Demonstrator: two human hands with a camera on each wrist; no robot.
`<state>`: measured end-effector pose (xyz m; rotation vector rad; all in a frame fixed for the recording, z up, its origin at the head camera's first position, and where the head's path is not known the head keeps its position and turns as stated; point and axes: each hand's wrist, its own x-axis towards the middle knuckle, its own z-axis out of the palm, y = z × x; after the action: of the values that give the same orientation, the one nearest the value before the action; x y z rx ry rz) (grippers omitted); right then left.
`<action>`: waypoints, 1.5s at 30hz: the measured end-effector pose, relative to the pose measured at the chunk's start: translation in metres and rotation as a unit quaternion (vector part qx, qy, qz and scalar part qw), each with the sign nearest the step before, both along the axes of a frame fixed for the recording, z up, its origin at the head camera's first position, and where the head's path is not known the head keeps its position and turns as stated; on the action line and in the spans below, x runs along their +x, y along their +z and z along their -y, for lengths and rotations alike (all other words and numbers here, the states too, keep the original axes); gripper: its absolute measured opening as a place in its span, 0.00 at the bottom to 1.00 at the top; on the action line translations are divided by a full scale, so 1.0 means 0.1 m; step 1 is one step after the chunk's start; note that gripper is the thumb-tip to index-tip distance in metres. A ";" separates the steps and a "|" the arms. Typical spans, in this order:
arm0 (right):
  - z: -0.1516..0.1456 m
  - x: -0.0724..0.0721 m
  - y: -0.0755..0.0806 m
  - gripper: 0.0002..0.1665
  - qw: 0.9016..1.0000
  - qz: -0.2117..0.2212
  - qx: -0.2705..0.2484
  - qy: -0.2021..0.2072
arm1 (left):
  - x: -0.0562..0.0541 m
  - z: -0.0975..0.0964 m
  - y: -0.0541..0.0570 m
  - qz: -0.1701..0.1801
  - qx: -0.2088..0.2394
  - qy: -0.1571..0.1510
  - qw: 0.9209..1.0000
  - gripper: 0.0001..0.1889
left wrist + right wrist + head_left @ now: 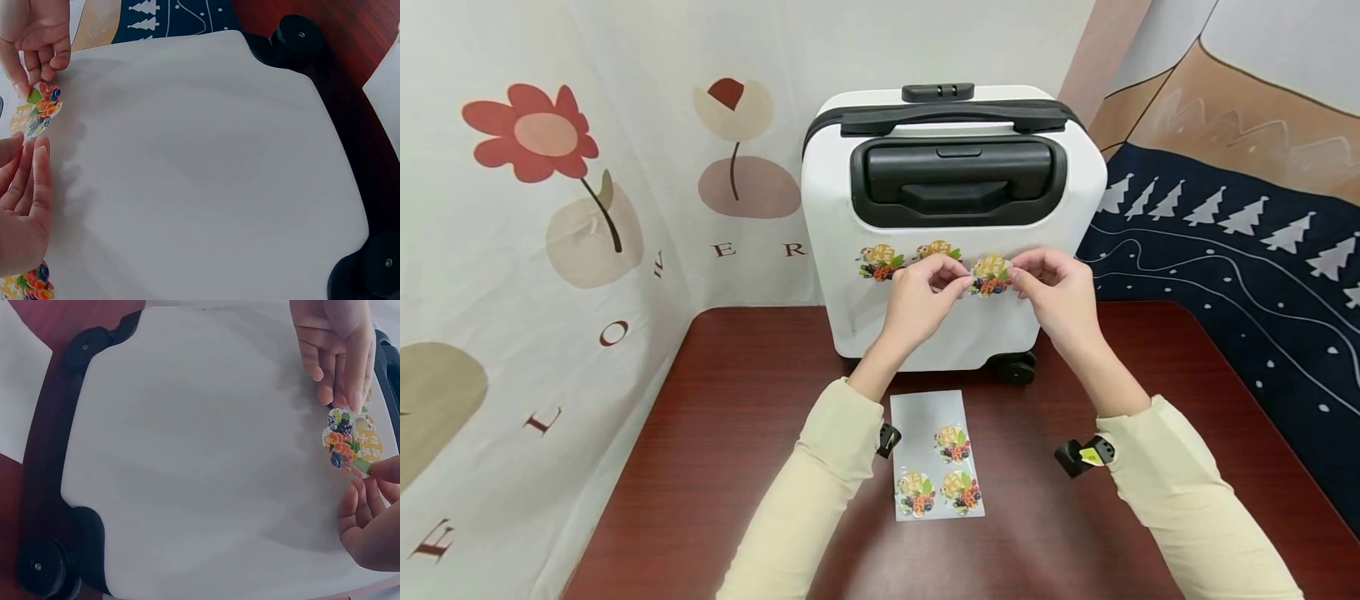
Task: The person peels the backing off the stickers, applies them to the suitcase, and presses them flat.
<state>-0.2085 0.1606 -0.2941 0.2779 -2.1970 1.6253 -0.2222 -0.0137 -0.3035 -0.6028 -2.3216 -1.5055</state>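
We are finding a placement step in hand: left hand (920, 302) and right hand (1062, 296) are pinching opposite edges of a thin, roughly round, fruit-print sticker (990, 275) at a white hard-shell suitcase (936, 337); contact there we are not confirming. We are judging that alignment and pressing are being called for next. The print is showing yellow above red-orange and dark fruit

Below your left hand (921, 300) and right hand (1060, 296) spreads a dark red, wood-grained table (752, 400). On it, a white suitcase (985, 325) stands upright just beyond your hands; a sheet of stickers (919, 425) lies flat, nearer you than they are.
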 end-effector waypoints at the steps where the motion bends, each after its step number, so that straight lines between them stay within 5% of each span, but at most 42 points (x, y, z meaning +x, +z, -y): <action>1: 0.00 0.00 0.01 0.07 1.000 -0.004 -0.001 -0.001 | 0.00 -0.01 0.01 -0.004 0.001 0.003 1.000 0.05; 19: 0.12 -0.02 0.00 0.14 0.995 -0.054 0.018 -0.079 | -0.02 -0.18 0.05 -0.070 0.051 0.070 0.994 0.06; 45: 0.25 -0.08 -0.06 0.14 0.976 -0.125 0.043 -0.172 | -0.06 -0.30 -0.01 -0.157 0.001 0.181 0.971 0.07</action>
<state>-0.2163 0.1359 -0.3000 0.1102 -1.9962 1.2391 -0.2282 0.0163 -0.3046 -0.3592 -2.0493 -1.1530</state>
